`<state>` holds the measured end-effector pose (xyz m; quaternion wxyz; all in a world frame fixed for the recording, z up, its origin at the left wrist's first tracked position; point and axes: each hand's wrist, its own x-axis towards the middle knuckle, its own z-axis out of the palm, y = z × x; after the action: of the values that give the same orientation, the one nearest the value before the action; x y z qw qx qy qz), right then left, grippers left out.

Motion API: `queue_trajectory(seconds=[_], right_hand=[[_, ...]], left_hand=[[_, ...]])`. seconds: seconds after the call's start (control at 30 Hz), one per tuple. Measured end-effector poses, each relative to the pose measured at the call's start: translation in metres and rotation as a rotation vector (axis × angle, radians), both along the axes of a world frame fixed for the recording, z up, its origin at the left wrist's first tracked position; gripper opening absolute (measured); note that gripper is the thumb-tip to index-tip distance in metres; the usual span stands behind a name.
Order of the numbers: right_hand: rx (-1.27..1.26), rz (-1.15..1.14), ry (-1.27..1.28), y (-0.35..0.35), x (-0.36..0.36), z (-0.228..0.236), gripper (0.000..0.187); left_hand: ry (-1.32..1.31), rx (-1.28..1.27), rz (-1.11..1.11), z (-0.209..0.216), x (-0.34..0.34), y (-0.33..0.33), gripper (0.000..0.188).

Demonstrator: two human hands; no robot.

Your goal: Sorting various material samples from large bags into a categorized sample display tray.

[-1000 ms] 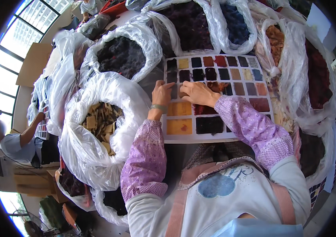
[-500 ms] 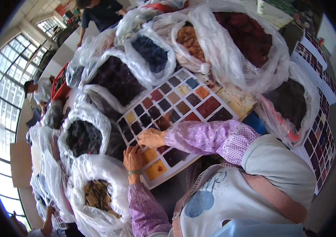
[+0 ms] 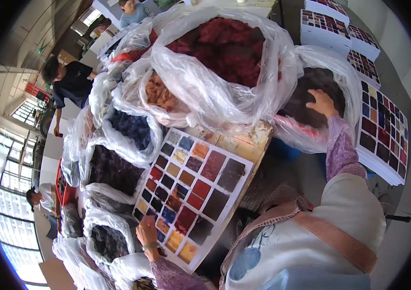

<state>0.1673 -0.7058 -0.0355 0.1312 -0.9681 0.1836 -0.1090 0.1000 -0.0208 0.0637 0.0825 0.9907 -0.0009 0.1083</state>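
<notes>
My right hand reaches over a plastic bag of soft dark brown pieces at the right. Its fingers are spread apart, with nothing visible in them. My left hand rests at the lower left edge of a white card covered in rows of coloured squares. Those fingers look curled together, and whatever they hold, if anything, is hidden. The card lies on a board stained with paint or glue, and its squares are red, black, brown, yellow and blue.
Beyond the card stand open plastic bags of dark red, orange, blue and dark purple pieces. Stacks of printed cards line the right side. Several people, including one in a dark shirt, are at the far left.
My right hand has left the card and moved right to the bag of dark brown pieces. My left hand stays at the card's edge. The view has turned to the right.
</notes>
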Motion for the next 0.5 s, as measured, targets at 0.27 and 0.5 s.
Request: queue_trajectory(seconds=[0.27, 0.5], right_hand=[[0.219, 0.084, 0.154, 0.006, 0.000, 0.000, 0.060], [0.272, 0.010, -0.041, 0.008, -0.025, 0.035, 0.052]], left_hand=[[-0.316, -0.008, -0.709, 0.071, 0.193, -0.273, 0.011], [-0.438, 0.116, -0.942, 0.030, 0.302, -0.422, 0.038]])
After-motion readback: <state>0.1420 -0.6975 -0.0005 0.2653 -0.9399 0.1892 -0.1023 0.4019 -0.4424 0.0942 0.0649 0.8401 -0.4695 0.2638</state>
